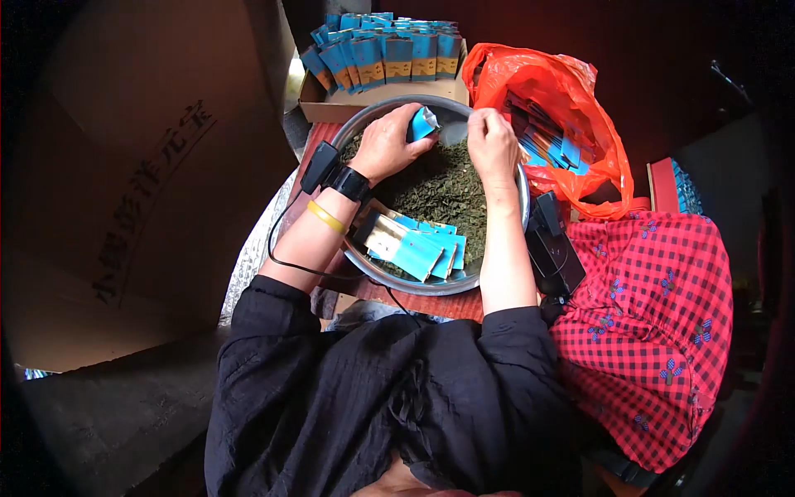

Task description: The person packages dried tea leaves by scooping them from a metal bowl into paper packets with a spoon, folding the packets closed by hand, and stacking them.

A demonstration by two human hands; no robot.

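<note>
L hand (383,144) is closed round a blue packet (422,124), held above the basin (520,214) of dried leaves (443,186), its silvery end showing. R hand (494,149) has its fingers drawn in narrow over the basin's far R side — can't tell w/ certainty if they pinch anything. Packet is prob. v. light, thin & a bit slippery, w/ soft walls that'd crease under a hard squeeze; best hold is a light grip round the mid-body, clear of the silvery end. More packets (422,251) lie overlapped on the leaves, near side — flat, likely to slide apart.
</note>
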